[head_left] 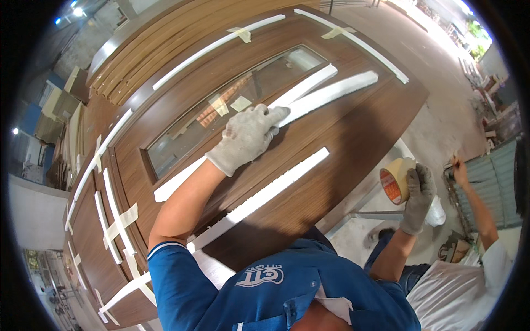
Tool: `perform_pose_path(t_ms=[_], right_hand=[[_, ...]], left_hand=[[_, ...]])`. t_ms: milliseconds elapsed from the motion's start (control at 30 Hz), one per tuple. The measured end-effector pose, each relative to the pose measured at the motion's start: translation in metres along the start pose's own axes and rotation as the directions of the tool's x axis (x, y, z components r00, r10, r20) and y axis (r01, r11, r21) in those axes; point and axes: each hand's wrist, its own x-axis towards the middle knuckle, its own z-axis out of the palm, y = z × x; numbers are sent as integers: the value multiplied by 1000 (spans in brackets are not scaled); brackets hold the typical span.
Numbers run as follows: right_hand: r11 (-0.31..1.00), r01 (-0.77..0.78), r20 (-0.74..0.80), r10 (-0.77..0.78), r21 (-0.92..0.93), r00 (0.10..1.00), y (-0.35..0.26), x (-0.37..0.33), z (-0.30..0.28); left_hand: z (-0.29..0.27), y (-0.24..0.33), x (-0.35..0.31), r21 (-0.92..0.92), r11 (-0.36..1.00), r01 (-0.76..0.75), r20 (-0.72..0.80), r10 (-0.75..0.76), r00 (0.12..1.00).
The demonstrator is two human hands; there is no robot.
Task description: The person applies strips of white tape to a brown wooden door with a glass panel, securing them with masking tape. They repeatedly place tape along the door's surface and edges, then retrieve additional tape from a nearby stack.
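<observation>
My left hand (245, 138), in a grey-white work glove, reaches over a brown wooden door (265, 212). Its fingers are closed on the near end of a white foam strip (337, 94). Just behind that piece another white strip (306, 84) lies at a slight angle, partly under the fingers. Off the door's near edge, at the right, my gloved right hand (419, 196) grips a roll of tan tape (398, 179). A narrow glass pane (237, 107) is set in the door. Along the near side lies a further white strip (270, 193).
White strips (218, 49) run along the door's edges, several fixed with masking tape (241, 34). Stacked brown boards (149, 52) stand behind the door. Another person's arm (477, 204) and white shirt (455, 284) are at the right, near a corrugated panel (491, 185).
</observation>
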Motion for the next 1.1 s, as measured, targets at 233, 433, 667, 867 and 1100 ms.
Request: perform_pose_path(t_ms=[233, 433, 667, 867, 1100], right_hand=[[981, -50, 38, 44, 189, 998, 17, 8, -1], [986, -31, 79, 18, 166, 997, 32, 48, -17], [956, -57, 176, 5, 287, 984, 41, 100, -14], [927, -48, 269, -59, 373, 961, 51, 131, 2], [923, -103, 313, -19, 370, 950, 73, 146, -5]], left_hand=[[13, 3, 6, 57, 997, 43, 151, -51, 987], [20, 33, 31, 100, 985, 141, 268, -163, 950], [39, 52, 51, 96, 970, 223, 283, -241, 928], [33, 61, 74, 193, 963, 186, 364, -246, 898], [17, 73, 130, 475, 880, -14, 686, -360, 632]])
